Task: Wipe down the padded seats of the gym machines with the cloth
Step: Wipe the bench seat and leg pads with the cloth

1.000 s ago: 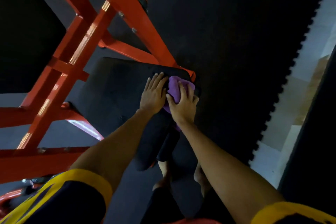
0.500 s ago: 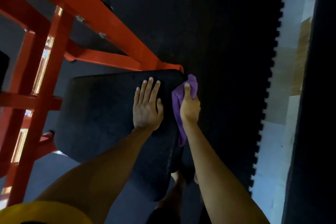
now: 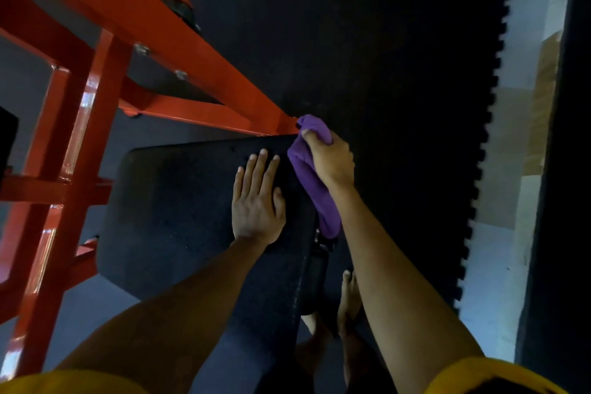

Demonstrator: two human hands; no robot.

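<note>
While left hand (image 3: 257,201) lies flat on padded seat (image 3: 179,208), fingers (image 3: 260,169) straight, together, right hand (image 3: 331,160) grips purple cloth (image 3: 308,176) at seat's right edge.

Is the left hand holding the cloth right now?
No, the left hand lies flat on the black seat pad, while the right hand grips the purple cloth.

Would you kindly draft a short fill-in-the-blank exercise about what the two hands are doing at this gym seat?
1. The cloth gripped in the right hand is ____ in colour.
2. The left hand lies flat, fingers straight, on the black padded seat and holds ____.
3. The cloth hangs down along the seat's ____ edge.

Missing words: purple; nothing; right.
</note>
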